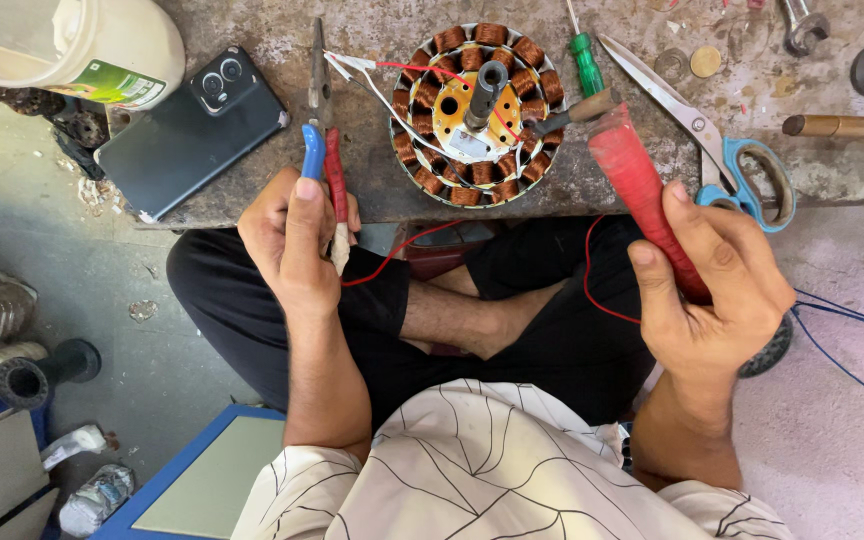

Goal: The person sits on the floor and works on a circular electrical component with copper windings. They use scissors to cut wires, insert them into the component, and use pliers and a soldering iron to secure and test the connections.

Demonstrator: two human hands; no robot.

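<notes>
Here, the round copper-wound stator (476, 113) lies on the stone surface (372, 190). My right hand (712, 285) has its grip closed on a red-handled soldering iron (632, 170), tip seemingly touching the windings; my left hand (292, 240) clasps blue-and-red-handled pliers (320, 120). A black phone (190, 135) lies left.

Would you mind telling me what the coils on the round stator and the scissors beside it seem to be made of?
The coils look like enamelled copper wire: reddish-brown, glossy, tightly wound around the stator. The scissors appear to have bare steel blades, grey and shiny, with blue handles that are probably plastic.
</notes>
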